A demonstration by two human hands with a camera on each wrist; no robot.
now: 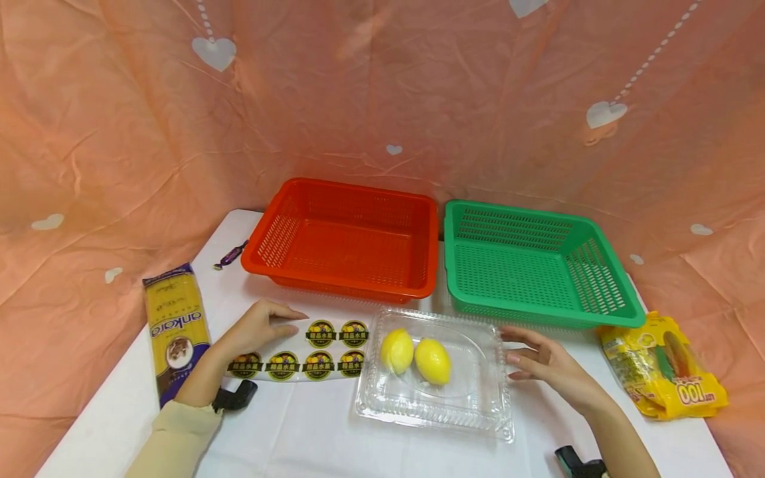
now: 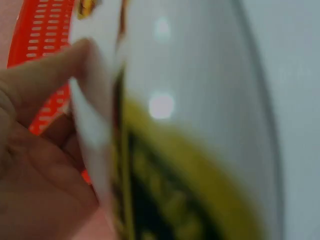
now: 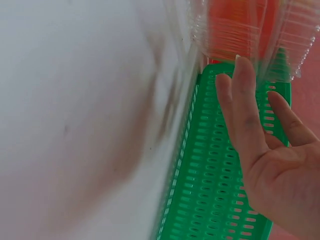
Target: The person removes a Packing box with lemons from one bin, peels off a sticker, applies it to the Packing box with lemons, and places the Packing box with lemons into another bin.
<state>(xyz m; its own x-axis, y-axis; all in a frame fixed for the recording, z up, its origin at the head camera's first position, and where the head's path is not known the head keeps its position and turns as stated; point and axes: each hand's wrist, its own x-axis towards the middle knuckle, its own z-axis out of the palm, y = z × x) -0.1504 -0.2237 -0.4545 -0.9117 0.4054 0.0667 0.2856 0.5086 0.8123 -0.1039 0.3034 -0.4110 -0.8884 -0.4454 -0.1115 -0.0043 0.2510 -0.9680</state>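
Observation:
My left hand (image 1: pixel 261 326) lies at the upper edge of a white sheet of round fruit stickers (image 1: pixel 331 334). In the left wrist view its thumb (image 2: pixel 47 75) overlaps the raised sheet, with other fingers partly hidden behind the edge, so it appears to pinch it. Right of the sheet stands a clear plastic clamshell box (image 1: pixel 472 372); two lemons (image 1: pixel 397 350) show through it. My right hand (image 1: pixel 552 367) is at the box's right side, fingers extended and apart, holding nothing. Whether its fingertips touch the box I cannot tell.
Behind are a red basket (image 1: pixel 346 289) and a green basket (image 1: pixel 540 309). A yellow and purple Ankara packet (image 1: pixel 176 332) lies at left, a small purple-wrapped sweet (image 1: pixel 232 255) beside the red basket. At right is a yellow bag (image 1: pixel 663 372). An orange curtain (image 1: pixel 335 99) hangs behind.

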